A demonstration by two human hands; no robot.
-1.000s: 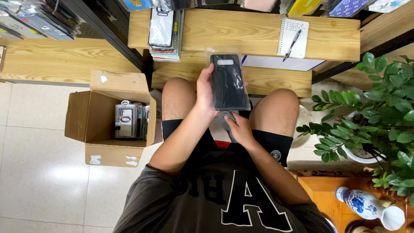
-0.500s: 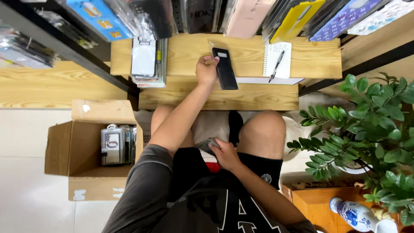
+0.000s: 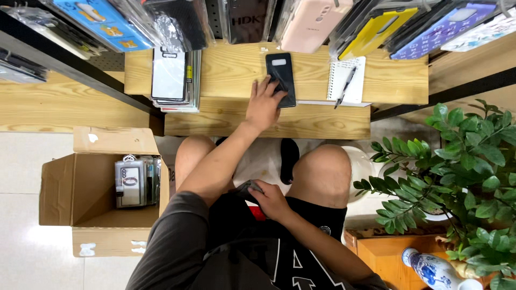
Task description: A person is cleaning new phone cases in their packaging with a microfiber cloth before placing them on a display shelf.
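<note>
A black phone case (image 3: 283,72) lies flat on the upper wooden shelf (image 3: 226,70). My left hand (image 3: 263,104) reaches out to it, and the fingers rest over its lower left part. Down on my lap, my right hand (image 3: 271,201) is closed around a small dark flat object (image 3: 246,189) that is mostly hidden by my left arm. I am seated, with both bare knees below the shelf's front edge.
A stack of packaged cases (image 3: 171,75) sits on the shelf left of the black case. A spiral notepad (image 3: 344,80) with a pen (image 3: 345,86) lies to its right. Packaged cases (image 3: 306,21) hang above. An open cardboard box (image 3: 59,188) stands left, a leafy plant (image 3: 462,161) and a blue-white vase (image 3: 430,268) right.
My left hand carried the black case from above my lap up to the shelf and laid it flat. My right hand stayed on my lap. The view tilted up toward the shelf.
</note>
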